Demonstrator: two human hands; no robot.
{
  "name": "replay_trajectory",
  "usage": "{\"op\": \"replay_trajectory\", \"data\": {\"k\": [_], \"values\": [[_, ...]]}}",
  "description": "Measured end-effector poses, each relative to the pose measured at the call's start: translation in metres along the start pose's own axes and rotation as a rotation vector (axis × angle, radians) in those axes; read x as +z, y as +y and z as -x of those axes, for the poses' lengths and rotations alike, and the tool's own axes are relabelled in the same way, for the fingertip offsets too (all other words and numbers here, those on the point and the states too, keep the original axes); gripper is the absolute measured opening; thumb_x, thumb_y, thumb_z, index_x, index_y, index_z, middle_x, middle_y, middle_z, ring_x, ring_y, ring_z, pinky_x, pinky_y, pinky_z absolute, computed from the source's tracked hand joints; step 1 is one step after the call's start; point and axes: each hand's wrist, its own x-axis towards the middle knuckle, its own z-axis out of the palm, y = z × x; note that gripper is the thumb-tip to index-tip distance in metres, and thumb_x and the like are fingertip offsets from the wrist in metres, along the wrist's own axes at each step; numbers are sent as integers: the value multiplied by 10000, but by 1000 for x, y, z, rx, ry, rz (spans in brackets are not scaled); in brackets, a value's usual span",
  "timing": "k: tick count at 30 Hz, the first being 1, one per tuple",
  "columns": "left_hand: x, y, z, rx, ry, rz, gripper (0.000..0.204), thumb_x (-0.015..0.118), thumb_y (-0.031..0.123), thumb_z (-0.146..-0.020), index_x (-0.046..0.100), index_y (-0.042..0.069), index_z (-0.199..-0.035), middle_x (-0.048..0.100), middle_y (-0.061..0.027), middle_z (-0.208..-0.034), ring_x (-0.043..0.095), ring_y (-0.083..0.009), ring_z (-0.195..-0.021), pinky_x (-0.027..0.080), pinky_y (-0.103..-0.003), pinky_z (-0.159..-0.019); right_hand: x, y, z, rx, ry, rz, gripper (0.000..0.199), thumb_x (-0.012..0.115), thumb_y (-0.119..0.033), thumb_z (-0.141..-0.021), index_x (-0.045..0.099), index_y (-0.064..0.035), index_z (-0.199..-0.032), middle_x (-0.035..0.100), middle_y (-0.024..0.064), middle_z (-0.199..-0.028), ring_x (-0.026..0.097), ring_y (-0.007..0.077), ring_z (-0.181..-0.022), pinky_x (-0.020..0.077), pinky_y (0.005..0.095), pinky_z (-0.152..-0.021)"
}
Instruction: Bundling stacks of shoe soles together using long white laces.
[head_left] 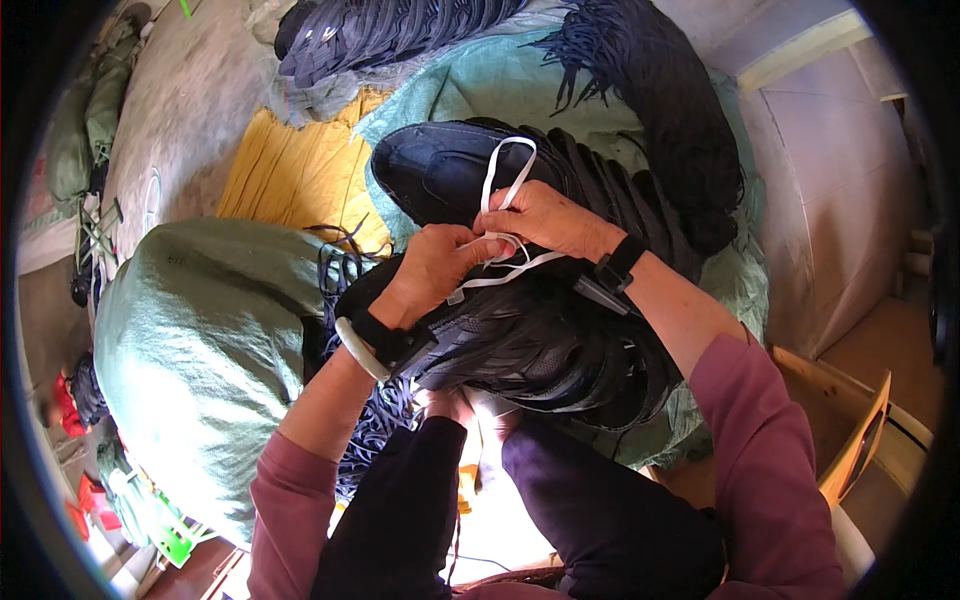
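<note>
A white cord [490, 176] is pinched between the fingertips of my left hand [432, 268] and my right hand [550, 218]. It forms a tall loop above the fingers, and a loose strand hangs below them. Both hands meet over a row of nested black shoe uppers [425, 172]. More black uppers [540, 350] lie stacked under my wrists, above my knees. Whether the cord passes through or around any upper is hidden by my fingers. Each wrist wears a black strap, and a pale bangle [362, 350] circles my left one.
A bulging green woven sack [200, 330] stands at left, with dark laces [375, 430] beside it. Yellow sacking [290, 180] lies beyond. Further bundles of dark uppers [400, 35] and stringy black pieces [670, 90] rest at the back. An open wooden drawer [860, 440] is at right.
</note>
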Motion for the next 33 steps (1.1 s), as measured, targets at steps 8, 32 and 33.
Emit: {"op": "replay_trajectory", "data": {"k": [8, 32, 33], "values": [[13, -18, 5, 7, 139, 235, 346, 603, 353, -926, 709, 24, -937, 601, 25, -705, 488, -45, -599, 389, -198, -559, 0, -4, 1, 30, -40, -192, 235, 679, -144, -861, 602, 23, -1006, 648, 54, -824, 612, 122, -706, 504, 266, -668], [7, -35, -3, 244, 79, -102, 362, 477, 299, -992, 609, -17, -874, 590, -115, -745, 575, -229, -728, 448, -362, -671, 34, 13, 19, -448, 329, 739, 126, 590, -39, -813, 589, -26, -938, 562, 130, -912, 593, 336, -852, 503, 402, -747], [7, -30, 0, 271, 108, -178, 330, 490, 269, -983, 594, -23, -869, 593, -158, -772, 583, -293, -753, 452, -384, -682, 33, 13, 18, -447, 331, 738, 126, 590, -39, -813, 589, -26, -938, 562, 130, -912, 593, 336, -852, 503, 402, -747]]}}
